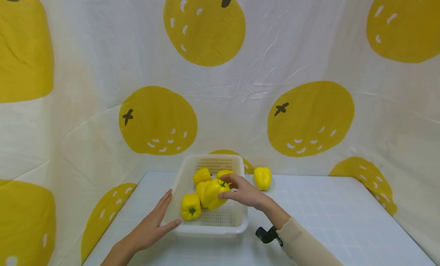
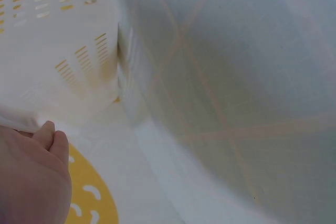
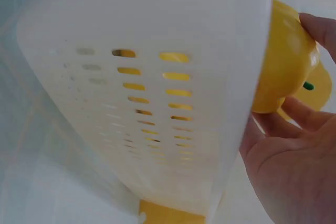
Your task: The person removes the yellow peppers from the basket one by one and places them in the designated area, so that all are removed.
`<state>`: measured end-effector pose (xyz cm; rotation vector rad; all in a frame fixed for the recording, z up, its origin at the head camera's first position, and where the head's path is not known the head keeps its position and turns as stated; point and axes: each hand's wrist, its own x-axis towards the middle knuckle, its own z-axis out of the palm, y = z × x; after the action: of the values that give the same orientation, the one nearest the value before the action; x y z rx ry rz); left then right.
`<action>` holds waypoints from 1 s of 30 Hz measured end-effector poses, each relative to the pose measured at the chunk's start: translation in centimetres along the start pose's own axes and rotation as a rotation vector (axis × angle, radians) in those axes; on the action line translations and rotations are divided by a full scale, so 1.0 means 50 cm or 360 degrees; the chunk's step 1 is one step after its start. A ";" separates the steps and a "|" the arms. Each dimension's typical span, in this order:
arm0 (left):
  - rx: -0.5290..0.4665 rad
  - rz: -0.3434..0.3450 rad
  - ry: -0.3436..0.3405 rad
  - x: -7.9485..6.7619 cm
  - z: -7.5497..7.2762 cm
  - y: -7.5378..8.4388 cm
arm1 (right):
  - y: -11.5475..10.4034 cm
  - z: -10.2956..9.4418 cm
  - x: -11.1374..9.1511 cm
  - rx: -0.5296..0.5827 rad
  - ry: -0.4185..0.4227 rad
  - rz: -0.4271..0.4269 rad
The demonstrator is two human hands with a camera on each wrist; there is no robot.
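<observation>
A white backdrop [image 1: 86, 67] printed with large yellow fruits is hung behind the scene and down its left side, where it meets the pale blue checked worktop [image 1: 326, 214]. At the left of the work, the left hand [image 1: 151, 226] is laid against a white perforated basket [image 1: 210, 230]: its fingers are stretched along the left rim, its thumb is rested at the near left corner, and no pepper is held by it. The basket is set on the worktop, and yellow bell peppers are gathered inside. The near pepper [image 1: 190, 205] is placed towards the near left corner with its green stem turned to the viewer; the far left pepper [image 1: 201, 176] is seen behind it. Further right, a middle pepper [image 1: 201, 188] is partly covered by the held pepper [image 1: 214, 195], which is grasped between the thumb and fingers of the right hand [image 1: 243, 190] over the basket's middle; whether the two are touching cannot be told. The far right pepper [image 1: 225, 173] is half hidden behind that hand. A black device [image 1: 266, 234] is worn at the right wrist, beside a beige sleeve [image 1: 306, 241]. The outer pepper [image 1: 262, 178] is stood on the worktop, just beyond the basket's right side.
</observation>
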<state>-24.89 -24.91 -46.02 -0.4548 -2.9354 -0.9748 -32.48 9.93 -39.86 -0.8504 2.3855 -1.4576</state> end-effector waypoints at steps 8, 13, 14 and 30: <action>-0.0009 0.0003 -0.0010 -0.003 -0.001 0.003 | -0.001 -0.041 -0.025 -0.0012 0.0155 0.0013; -0.0002 -0.0003 -0.0009 -0.001 -0.001 0.003 | 0.003 -0.067 -0.038 -0.0051 0.0249 0.0049; -0.0001 -0.0004 -0.0009 -0.001 -0.001 0.003 | 0.004 -0.072 -0.040 -0.0057 0.0265 0.0062; -0.0019 -0.0039 -0.0023 0.001 0.001 0.004 | 0.028 -0.175 -0.096 -0.0121 0.0424 0.0127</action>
<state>-24.85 -24.71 -45.94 -0.4293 -2.9565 -0.9965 -33.18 19.66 -37.38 -0.6003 2.6475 -1.5427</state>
